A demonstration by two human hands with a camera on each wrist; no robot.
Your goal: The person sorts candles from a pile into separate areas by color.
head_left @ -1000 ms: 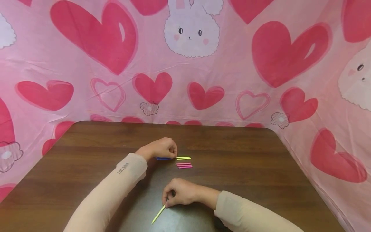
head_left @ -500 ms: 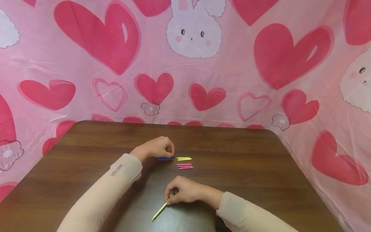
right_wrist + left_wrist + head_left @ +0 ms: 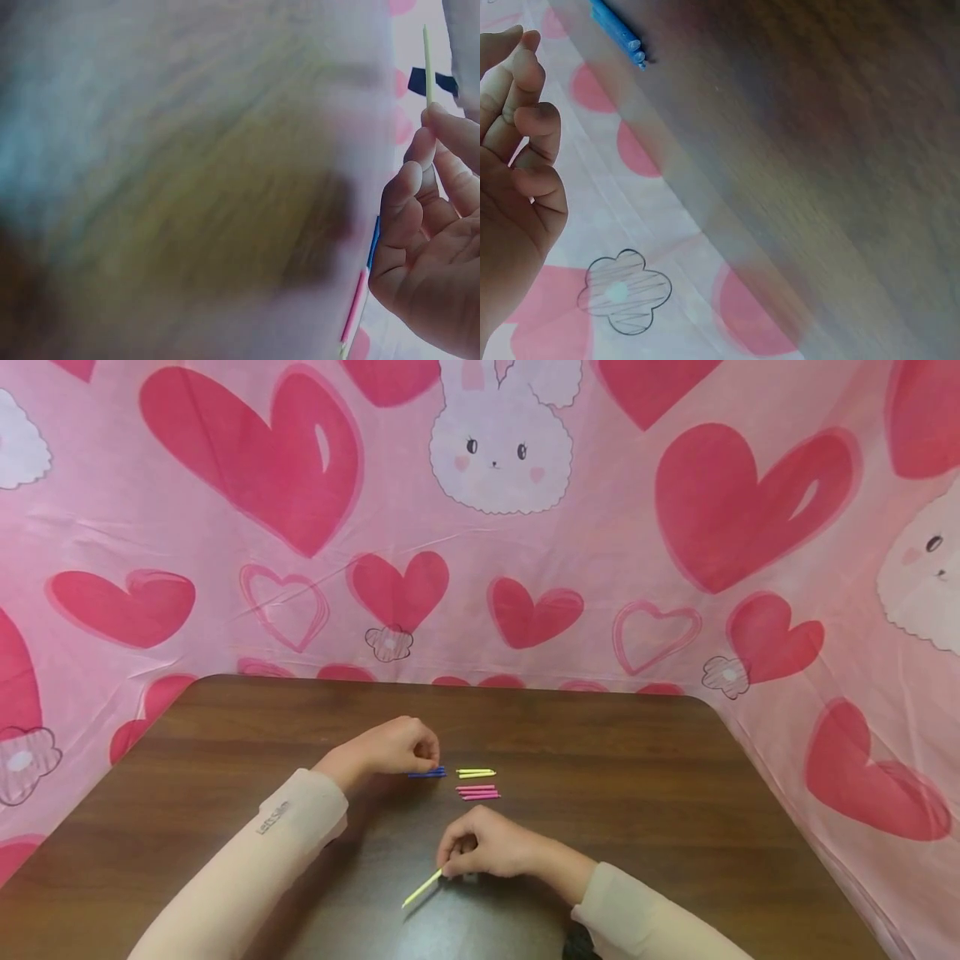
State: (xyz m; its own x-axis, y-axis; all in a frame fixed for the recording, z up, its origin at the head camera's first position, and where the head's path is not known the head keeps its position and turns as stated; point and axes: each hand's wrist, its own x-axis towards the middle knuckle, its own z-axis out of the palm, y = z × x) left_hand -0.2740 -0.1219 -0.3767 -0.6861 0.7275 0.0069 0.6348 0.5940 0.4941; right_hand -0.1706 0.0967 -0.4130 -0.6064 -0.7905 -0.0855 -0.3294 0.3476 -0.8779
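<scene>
My right hand (image 3: 487, 845) pinches a thin pale-yellow stick (image 3: 422, 889) between thumb and fingertips, its free end slanting toward the table's near side. The same stick (image 3: 428, 64) points up with a tapered tip in the right wrist view. At the far side, my left hand (image 3: 390, 747) hovers at a small bunch of blue sticks (image 3: 429, 773), partly covering them. The left wrist view shows its fingers loosely bent, nothing visible between them, apart from the blue sticks (image 3: 619, 34). Beside the blue bunch lie two yellow sticks (image 3: 476, 772), and nearer, several pink sticks (image 3: 478, 792).
The dark brown wooden table (image 3: 637, 777) has rounded far corners. A pink cloth (image 3: 525, 552) with red hearts and rabbit faces hangs around its back and sides. Something black (image 3: 577, 943) shows under the right sleeve.
My left hand has drawn back leftward from the yellow pair, past the blue sticks, whose arrangement looks slightly shifted. My right hand has moved a little up and right with the yellow stick.
</scene>
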